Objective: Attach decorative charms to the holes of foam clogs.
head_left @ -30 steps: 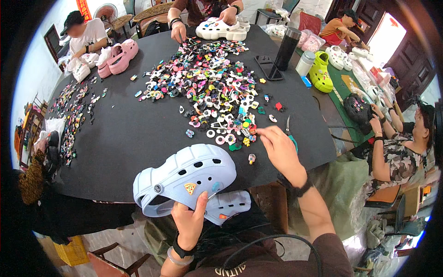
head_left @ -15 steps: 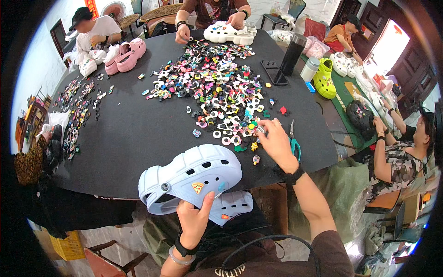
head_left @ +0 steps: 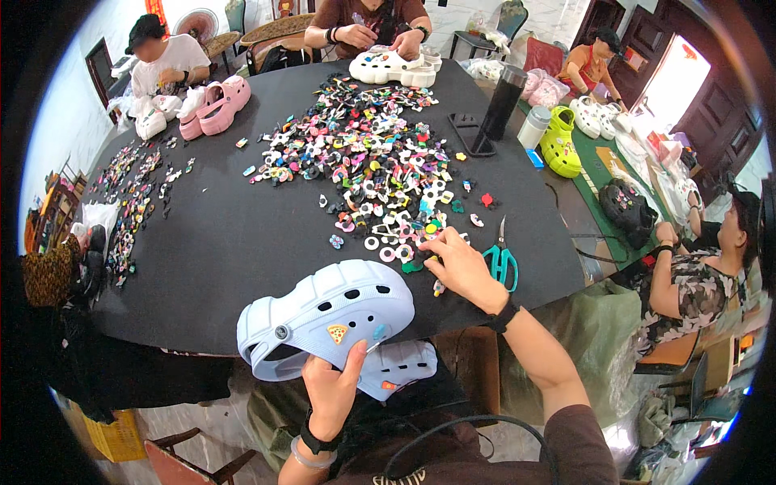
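Left fingers (head_left: 354,360) clasp one blue clog (head_left: 318,320); right fingers (head_left: 443,244) curl beyond it, gap and hold unclear; bare tabletop (head_left: 198,275) leftward, second clog (head_left: 402,365) beneath.

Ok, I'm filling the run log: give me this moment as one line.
left hand: holding blue clog; right hand: at near edge of charm pile; scissors: on table

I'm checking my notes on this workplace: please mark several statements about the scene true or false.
1. The left hand holds a light blue clog. True.
2. The right hand is at the near edge of the charm pile. True.
3. The scissors are in the right hand. False: they lie on the table, to its right.
4. The held clog bears no charm. False: a pizza-slice charm is on it.
5. The pink clogs are left of the charm pile. True.
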Available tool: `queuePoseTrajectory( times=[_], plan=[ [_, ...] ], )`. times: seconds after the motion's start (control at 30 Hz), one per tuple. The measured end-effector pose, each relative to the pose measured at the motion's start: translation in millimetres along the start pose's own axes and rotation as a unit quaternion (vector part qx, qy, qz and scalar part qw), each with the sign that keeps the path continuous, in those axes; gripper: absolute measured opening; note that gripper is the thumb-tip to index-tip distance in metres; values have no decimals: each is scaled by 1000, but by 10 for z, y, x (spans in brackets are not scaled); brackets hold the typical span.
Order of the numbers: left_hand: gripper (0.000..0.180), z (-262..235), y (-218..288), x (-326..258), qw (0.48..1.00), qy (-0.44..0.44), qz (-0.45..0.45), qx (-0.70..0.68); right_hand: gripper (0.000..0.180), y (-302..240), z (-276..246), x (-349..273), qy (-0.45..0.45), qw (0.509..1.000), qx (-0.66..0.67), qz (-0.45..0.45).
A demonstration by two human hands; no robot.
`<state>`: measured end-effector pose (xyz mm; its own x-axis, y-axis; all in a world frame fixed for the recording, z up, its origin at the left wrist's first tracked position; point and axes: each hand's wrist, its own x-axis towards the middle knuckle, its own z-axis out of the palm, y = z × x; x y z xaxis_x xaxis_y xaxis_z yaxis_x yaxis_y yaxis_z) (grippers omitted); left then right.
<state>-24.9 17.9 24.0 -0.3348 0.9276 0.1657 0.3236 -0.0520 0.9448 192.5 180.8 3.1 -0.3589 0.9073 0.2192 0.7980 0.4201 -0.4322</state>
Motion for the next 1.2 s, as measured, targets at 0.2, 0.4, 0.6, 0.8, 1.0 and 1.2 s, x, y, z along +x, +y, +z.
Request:
queuePoseTrajectory(
  times=[0.2, 0.4, 0.6, 0.8, 1.0, 1.2],
  plan=[
    [22, -39, -19, -10, 1000, -10, 5, 15, 18, 34, -41, 101, 28, 995, 60, 80],
    [25, -87, 8, 56, 997, -21, 42, 66, 20, 88, -77, -53, -12, 1000, -12, 20],
    [37, -104, -36, 93, 997, -52, -51, 33, 16, 53, -33, -100, 13, 999, 9, 28],
    [41, -67, -27, 97, 998, -10, -43, 35, 18, 71, -84, -144, 44, 998, 28, -30],
    [41, -80, -35, 121, 999, 9, -46, 22, 19, -405, -408, -301, 7, 943, 316, 101],
    [32, -89, -13, 90, 997, -11, -49, 66, 13, -824, -483, -623, -71, 859, 490, 130]
  ],
)
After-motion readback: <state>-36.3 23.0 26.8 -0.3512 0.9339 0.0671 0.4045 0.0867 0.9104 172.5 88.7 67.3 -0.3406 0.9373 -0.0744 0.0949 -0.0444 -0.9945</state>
